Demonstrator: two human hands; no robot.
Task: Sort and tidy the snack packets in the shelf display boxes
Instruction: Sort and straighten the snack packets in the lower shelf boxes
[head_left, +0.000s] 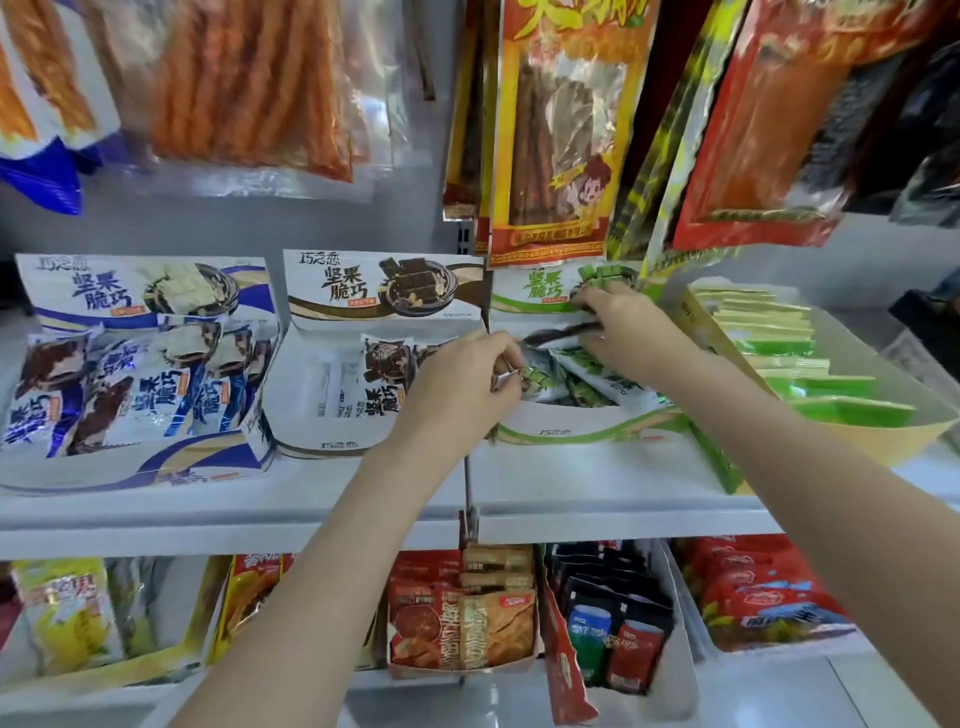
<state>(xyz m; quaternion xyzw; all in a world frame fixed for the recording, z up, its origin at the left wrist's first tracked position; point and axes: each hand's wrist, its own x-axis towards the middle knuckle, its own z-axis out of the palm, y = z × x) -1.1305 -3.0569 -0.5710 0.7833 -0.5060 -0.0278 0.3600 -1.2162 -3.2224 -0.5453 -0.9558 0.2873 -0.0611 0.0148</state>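
1. nearest, under both forearms: a lower shelf (623, 519) edge with open boxes of orange, black and red packets below it. print on these is too blurred to read. looks untouched by either hand.
2. left hand (457, 395): fingers curled, pinching the corner of a green snack packet (530, 376) at the left edge of the green display box (582, 423).
3. right hand (628, 332): deeper in the same box, fingers bent down onto the green packets; a dark packet (561, 332) lies just beside its fingertips. whether it grips that one or only presses, cannot tell.
4. task state, judged: the green box is the 1 in hand; its packets lie tilted and overlapping, so not yet tidy.
5. left of the left hand: brown display box (379, 364), few packets, mostly bare at its left side; may want refilling or straightening.
6. further left: blue display box (130, 395), well filled but packets lean at mixed angles; probably still to do.
7. right of the right hand: yellow tray (883, 436) of flat green packets, stacked fairly evenly.
8. writing: box backs read "坚果脆巧", with a brand mark that looks like "巧之恋"; same mark on the box fronts.
9. farthest, above the hands: hanging bags of orange and red strips; lettering unreadable.
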